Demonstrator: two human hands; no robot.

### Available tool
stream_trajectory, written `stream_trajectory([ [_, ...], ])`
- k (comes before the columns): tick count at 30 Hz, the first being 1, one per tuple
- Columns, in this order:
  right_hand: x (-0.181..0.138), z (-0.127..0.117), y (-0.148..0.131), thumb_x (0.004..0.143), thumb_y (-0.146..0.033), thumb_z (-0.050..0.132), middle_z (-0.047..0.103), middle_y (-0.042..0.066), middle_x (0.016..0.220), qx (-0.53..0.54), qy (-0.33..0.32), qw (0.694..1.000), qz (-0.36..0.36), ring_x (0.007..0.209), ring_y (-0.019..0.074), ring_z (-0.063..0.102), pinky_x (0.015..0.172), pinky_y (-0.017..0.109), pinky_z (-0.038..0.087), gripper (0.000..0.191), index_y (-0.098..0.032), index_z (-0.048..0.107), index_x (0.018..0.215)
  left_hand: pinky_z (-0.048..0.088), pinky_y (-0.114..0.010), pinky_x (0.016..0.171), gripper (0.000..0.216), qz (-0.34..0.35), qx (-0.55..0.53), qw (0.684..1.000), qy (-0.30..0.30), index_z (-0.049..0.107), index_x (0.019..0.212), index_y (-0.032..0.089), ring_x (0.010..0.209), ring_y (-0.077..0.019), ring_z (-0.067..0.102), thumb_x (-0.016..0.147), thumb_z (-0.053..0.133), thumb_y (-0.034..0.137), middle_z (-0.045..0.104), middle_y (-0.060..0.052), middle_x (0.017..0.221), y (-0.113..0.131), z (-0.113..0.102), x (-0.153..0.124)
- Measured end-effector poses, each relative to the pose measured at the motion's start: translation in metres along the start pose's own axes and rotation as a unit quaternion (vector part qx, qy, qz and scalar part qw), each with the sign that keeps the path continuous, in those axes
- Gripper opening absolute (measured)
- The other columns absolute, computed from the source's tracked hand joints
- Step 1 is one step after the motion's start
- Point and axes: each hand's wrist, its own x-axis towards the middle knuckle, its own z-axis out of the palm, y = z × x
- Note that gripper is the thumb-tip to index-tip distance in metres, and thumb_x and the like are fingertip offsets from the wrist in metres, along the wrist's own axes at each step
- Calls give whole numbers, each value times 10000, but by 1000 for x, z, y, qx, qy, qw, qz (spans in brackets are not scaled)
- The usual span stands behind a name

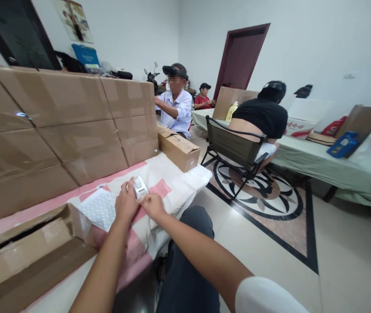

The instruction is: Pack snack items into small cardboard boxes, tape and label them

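A small white plastic object (140,188) with a grey part sits in my left hand (127,203), whose fingers are wrapped round its side. My right hand (153,206) is closed in a pinch against the object's near edge. What lies between those fingertips is too small to make out. Both hands are over a table with a pink and white cloth (185,191). Just left of my left hand lies a white sheet with a grey repeating pattern (99,209).
Stacked taped cartons (74,126) wall off the table's far side. An open carton (25,256) is at the near left, a long carton (180,150) at the far corner. Beyond are a person in a light shirt (178,108), a person on a folding chair (234,139), and a green-covered table (335,174).
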Motion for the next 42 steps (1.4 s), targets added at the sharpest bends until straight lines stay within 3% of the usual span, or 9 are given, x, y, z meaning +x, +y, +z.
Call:
stream_trajectory([
  [4, -13, 0, -7, 837, -234, 535, 364, -58, 499, 40, 49, 998, -22, 543, 86, 375, 547, 215, 286, 381, -194, 349, 507, 524, -479, 951, 910, 5, -15, 1000, 2, 217, 1589, 183, 1190, -382, 611, 822, 646, 418, 424, -208, 1481, -1, -1, 1],
  [8, -15, -8, -14, 808, -241, 492, 295, -61, 520, 72, 95, 992, -50, 538, 88, 313, 545, 234, 243, 357, -211, 290, 516, 451, -532, 1058, 907, 21, -22, 999, 14, 268, 1576, 162, 1304, -420, 502, 823, 652, 494, 415, -211, 1484, 2, -4, 2],
  [17, -10, -22, -32, 874, -355, 524, 478, -25, 626, 111, 121, 983, -85, 729, 135, 575, 714, 247, 448, 371, -223, 319, 594, 121, -605, 1200, 490, 52, -155, 978, 132, 559, 1381, 199, 1342, -355, 481, 956, 494, 434, 570, -169, 1407, 5, -18, 1],
  [20, -11, -20, -36, 863, -358, 540, 504, -14, 646, 102, 104, 983, -111, 700, 130, 553, 699, 250, 448, 378, -221, 326, 583, 241, -550, 1186, 415, 78, -201, 969, 117, 641, 1261, 207, 1286, -316, 533, 962, 485, 448, 632, -140, 1307, 2, -20, 4],
  [23, -12, -20, -39, 856, -354, 541, 480, -17, 625, 88, 71, 983, -145, 630, 119, 499, 661, 253, 431, 388, -221, 320, 567, 484, -419, 1017, 344, 135, -263, 953, 62, 711, 1044, 203, 1087, -234, 647, 968, 504, 467, 701, -95, 1108, -1, -17, 6],
  [25, -11, -22, -40, 862, -357, 534, 480, -13, 627, 76, 48, 982, -168, 617, 118, 487, 643, 255, 418, 392, -222, 315, 567, 549, -372, 911, 340, 160, -298, 941, 31, 697, 953, 170, 960, -185, 674, 984, 529, 464, 708, -67, 997, -3, -13, 8],
  [34, -12, -35, -44, 896, -338, 540, 630, 43, 732, 3, -22, 975, -222, 718, 165, 585, 698, 295, 439, 387, -220, 360, 575, 592, -370, 855, 300, 189, -371, 909, 9, 656, 1067, 134, 962, -172, 670, 969, 619, 415, 684, -64, 1059, -6, -25, 7],
  [39, -10, -40, -48, 875, -394, 559, 732, 110, 951, -8, -23, 977, -213, 826, 211, 655, 725, 330, 497, 365, -222, 423, 583, 560, -388, 908, 293, 188, -348, 917, 55, 660, 988, 146, 965, -169, 650, 977, 595, 431, 680, -54, 1022, 9, -41, 2],
  [42, -4, -41, -52, 866, -434, 556, 742, 129, 988, 0, -7, 980, -197, 739, 207, 669, 649, 329, 523, 308, -217, 518, 651, 524, -407, 931, 276, 193, -318, 923, 100, 652, 925, 167, 967, -184, 631, 982, 570, 424, 674, -59, 988, 24, -59, -4],
])
